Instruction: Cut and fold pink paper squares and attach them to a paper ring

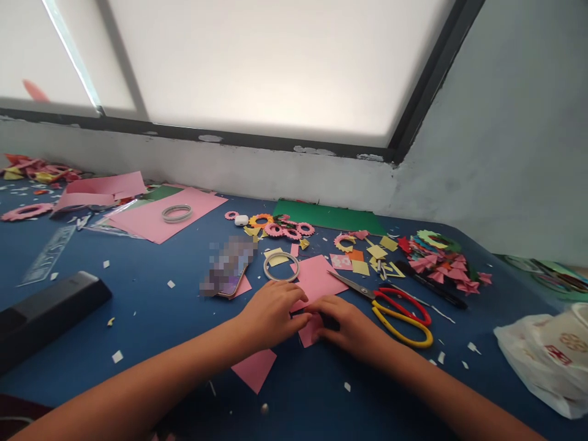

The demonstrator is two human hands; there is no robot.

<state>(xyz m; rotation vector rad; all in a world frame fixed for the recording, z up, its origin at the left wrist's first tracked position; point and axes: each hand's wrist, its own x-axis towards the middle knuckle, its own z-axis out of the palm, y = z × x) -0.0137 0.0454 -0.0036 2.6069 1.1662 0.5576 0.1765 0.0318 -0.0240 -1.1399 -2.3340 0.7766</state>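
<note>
A small pink paper piece [309, 332] is between my two hands, low over the blue table. My left hand [273, 309] has its fingers curled, with thumb and forefinger at the piece's upper left edge. My right hand [346, 323] grips its right side between bent fingers and thumb. Just behind lies a larger pink sheet [318, 275], with the open blades of scissors [362, 293] resting on its right edge; their handles are red and yellow. A roll of tape [281, 267] lies beside my left hand. Another pink square [255, 369] lies below my left wrist.
A phone [232, 269] lies left of the tape roll. Scalloped paper rings [289, 229], yellow squares [361, 267] and a pile of folded paper pieces [443, 263] spread behind. A black box-like object [55, 312] sits left, a cup in a plastic bag [533, 355] right.
</note>
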